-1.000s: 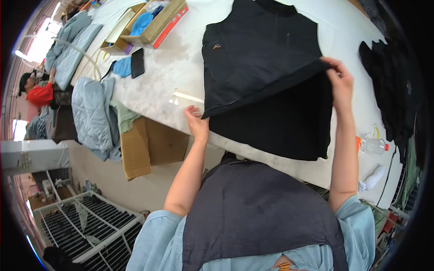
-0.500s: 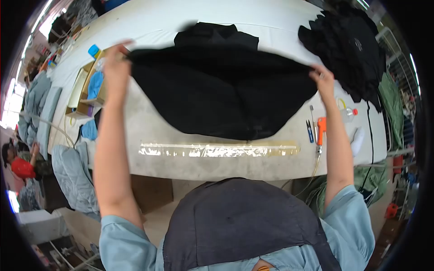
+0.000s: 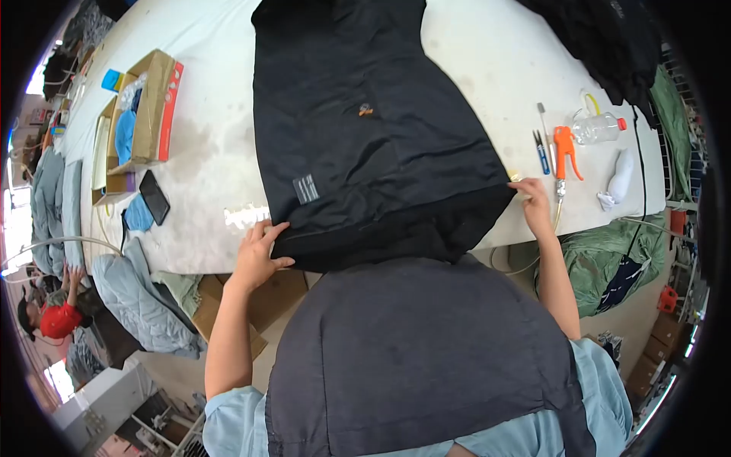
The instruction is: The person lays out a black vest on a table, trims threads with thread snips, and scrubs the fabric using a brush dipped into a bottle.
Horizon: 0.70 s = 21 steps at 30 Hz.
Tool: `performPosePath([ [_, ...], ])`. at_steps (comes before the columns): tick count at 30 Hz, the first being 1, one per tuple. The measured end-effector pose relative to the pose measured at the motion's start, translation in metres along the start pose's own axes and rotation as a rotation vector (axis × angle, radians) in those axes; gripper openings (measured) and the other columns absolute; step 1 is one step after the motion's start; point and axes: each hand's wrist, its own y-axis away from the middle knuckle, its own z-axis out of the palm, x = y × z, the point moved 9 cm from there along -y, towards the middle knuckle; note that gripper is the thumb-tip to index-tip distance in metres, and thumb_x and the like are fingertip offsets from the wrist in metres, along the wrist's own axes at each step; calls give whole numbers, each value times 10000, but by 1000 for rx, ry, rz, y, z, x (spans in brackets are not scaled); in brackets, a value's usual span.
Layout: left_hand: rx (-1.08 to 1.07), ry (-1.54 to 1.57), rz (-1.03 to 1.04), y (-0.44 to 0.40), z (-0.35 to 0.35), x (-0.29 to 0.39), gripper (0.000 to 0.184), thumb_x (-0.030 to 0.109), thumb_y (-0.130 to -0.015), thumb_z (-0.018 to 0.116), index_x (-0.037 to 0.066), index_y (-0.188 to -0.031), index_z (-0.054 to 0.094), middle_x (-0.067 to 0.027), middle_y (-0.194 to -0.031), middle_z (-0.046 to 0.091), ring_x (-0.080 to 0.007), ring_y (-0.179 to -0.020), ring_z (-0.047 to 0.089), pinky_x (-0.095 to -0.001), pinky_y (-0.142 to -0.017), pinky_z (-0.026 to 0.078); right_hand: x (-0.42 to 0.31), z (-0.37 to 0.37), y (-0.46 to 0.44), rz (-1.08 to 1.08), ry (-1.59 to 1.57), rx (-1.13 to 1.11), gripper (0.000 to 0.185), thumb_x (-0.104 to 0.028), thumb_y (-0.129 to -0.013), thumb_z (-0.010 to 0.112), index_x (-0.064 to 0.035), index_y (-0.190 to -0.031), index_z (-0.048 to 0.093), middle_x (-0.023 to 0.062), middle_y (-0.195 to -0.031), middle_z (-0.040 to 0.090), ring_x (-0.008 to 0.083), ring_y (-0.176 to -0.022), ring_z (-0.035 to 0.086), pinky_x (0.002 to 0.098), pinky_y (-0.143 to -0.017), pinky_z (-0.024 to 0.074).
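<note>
A black garment (image 3: 327,91) lies spread on the table with its smooth inner side up. A pale printed label (image 3: 306,189) and a small orange mark (image 3: 366,110) show on it. At the near edge, its hem is turned back and hangs toward my apron. My left hand (image 3: 257,255) grips the left end of this hem, fingers on top and thumb lower down. At the right corner, my right hand (image 3: 535,204) pinches the hem between thumb and fingers. The far end of the garment runs out of view at the top.
Right of the garment lie blue-handled snips (image 3: 542,152), an orange air gun (image 3: 565,152) with a hose, and a plastic bottle (image 3: 598,128). An open cardboard box (image 3: 152,114) and a phone (image 3: 154,196) are at left. Dark garments (image 3: 601,46) are piled far right.
The black garment, held up in the air before, now lies flat on the table. Both hands have come down and nearer to my body, the left also moving right.
</note>
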Motion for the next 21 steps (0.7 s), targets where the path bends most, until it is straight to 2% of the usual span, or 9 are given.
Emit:
performPosePath([
  [1, 57, -45, 45, 0, -18, 17, 578, 66, -701, 733, 144, -1245, 551, -117, -1192, 510, -301, -971, 579, -364, -797, 486, -33, -17, -1, 29, 192, 105, 391, 164, -724, 490, -52, -990, 678, 119, -925, 560, 263, -926, 545, 310, -806, 449],
  [3, 178, -133, 136, -7, -42, 52, 526, 120, -736, 738, 118, -1231, 560, -112, -1161, 548, -282, -955, 594, -339, -786, 489, -79, -11, -12, -7, 47, 109, 344, 147, -746, 496, -44, -967, 677, 109, -909, 576, 244, -886, 569, 301, -793, 457],
  [4, 54, 110, 57, -15, -24, 48, 484, 126, -765, 721, 104, -1222, 563, -105, -1122, 570, -260, -946, 603, -329, -780, 491, -100, -2, -15, -22, -24, 115, 321, 138, -757, 498, -41, -956, 676, 104, -900, 584, 234, -866, 581, 297, -787, 461],
  [8, -415, 952, -254, -20, 70, 77, 302, 143, -911, 611, 39, -1193, 575, -78, -963, 649, -164, -912, 633, -280, -761, 507, -169, 116, 18, 302, -740, -618, 192, -62, -884, 585, -47, -1055, 672, 36, -924, 629, 89, -770, 575, 244, -691, 469],
  [10, -466, 1362, -427, -11, 122, 84, 285, 137, -943, 570, 12, -1199, 566, -84, -1012, 641, -151, -914, 633, -272, -774, 520, -168, 152, 37, 373, -770, -721, 208, -106, -906, 592, -44, -1090, 670, 14, -883, 643, 81, -787, 575, 223, -691, 464],
  [11, -417, 1435, -495, -8, 134, 80, 280, 126, -954, 549, 2, -1205, 561, -91, -1031, 638, -157, -923, 636, -268, -787, 526, -161, 158, 42, 523, -792, -772, 210, -124, -912, 590, -43, -1089, 668, 6, -846, 644, 73, -777, 570, 219, -680, 462],
  [16, 32, 1421, -498, 12, 136, 58, 248, 68, -943, 551, -8, -1179, 568, -87, -1025, 642, -150, -898, 644, -259, -768, 529, -147, 154, 49, 476, -811, -727, 243, -145, -911, 583, -18, -1109, 646, 19, -867, 640, 72, -765, 563, 221, -656, 462],
  [18, 34, 1421, -518, 21, 135, 52, 254, 80, -959, 524, -14, -1193, 552, -116, -1090, 633, -183, -958, 644, -274, -812, 531, -145, 151, 48, 477, -811, -722, 256, -166, -914, 586, -17, -1114, 642, 23, -869, 641, 73, -754, 562, 219, -653, 461],
  [21, -199, 1756, -731, 25, 141, 74, 291, 139, -969, 518, -45, -1195, 528, -161, -1197, 587, -231, -1086, 603, -305, -899, 511, -143, 152, 49, 599, -907, -725, 287, -233, -914, 604, -13, -1094, 647, 34, -871, 648, 75, -714, 552, 216, -634, 450],
])
